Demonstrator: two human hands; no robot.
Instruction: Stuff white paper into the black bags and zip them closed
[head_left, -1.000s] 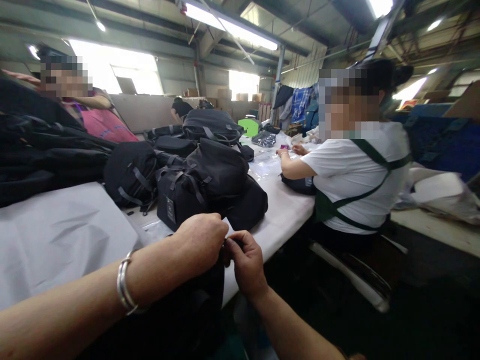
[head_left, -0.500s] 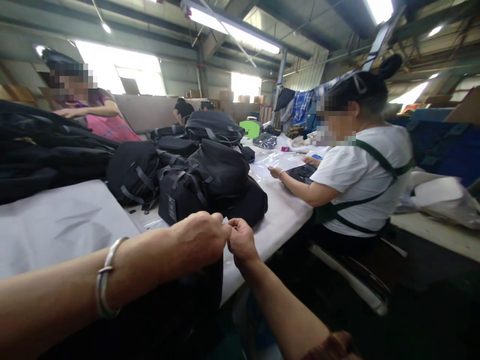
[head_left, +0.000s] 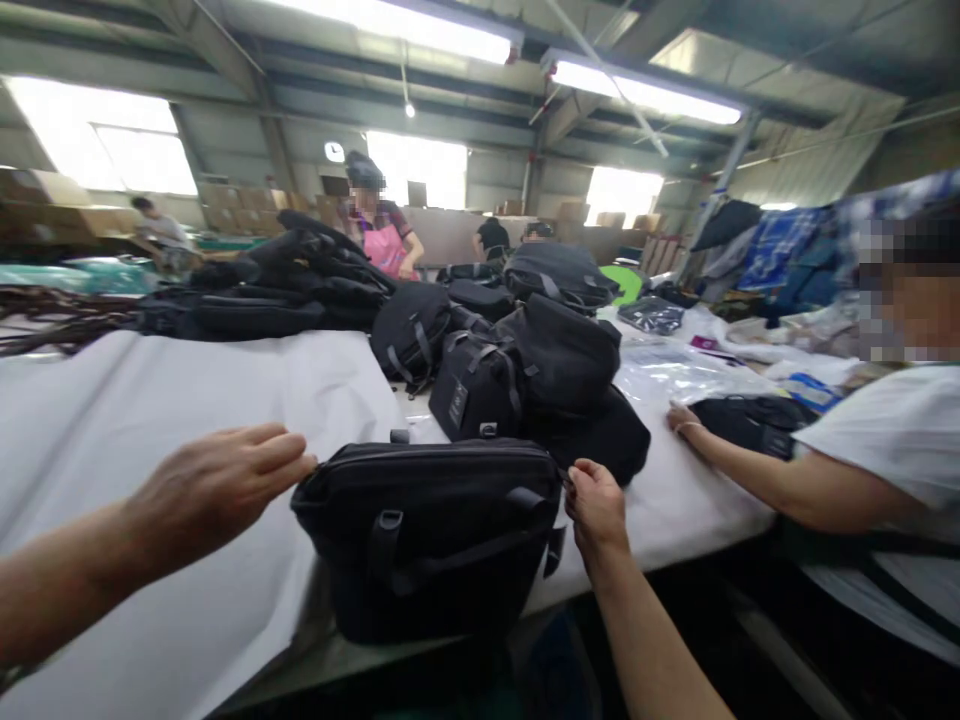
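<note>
A black bag (head_left: 450, 540) with a zipped top and grey straps stands upright at the table's near edge, facing me. My left hand (head_left: 232, 480) is closed in a pinch on the bag's upper left corner. At the opposite top corner, my right hand (head_left: 596, 500) pinches what looks like the end of the zip; the small piece between its fingers is hard to make out. A small dark tag (head_left: 554, 552) hangs at the bag's right side, below my right hand.
Right behind the bag sits a pile of black bags (head_left: 570, 350). White sheeting (head_left: 187, 400) covers the table at left, with more black bags (head_left: 262, 300) beyond. A co-worker in white (head_left: 892, 420) sits at right, one hand by a dark bag (head_left: 750, 420) and clear plastic (head_left: 675, 365).
My hands were together in front of the pile; now they are apart at the bag's two top corners. The view has swung left, and the bag now shows fully.
</note>
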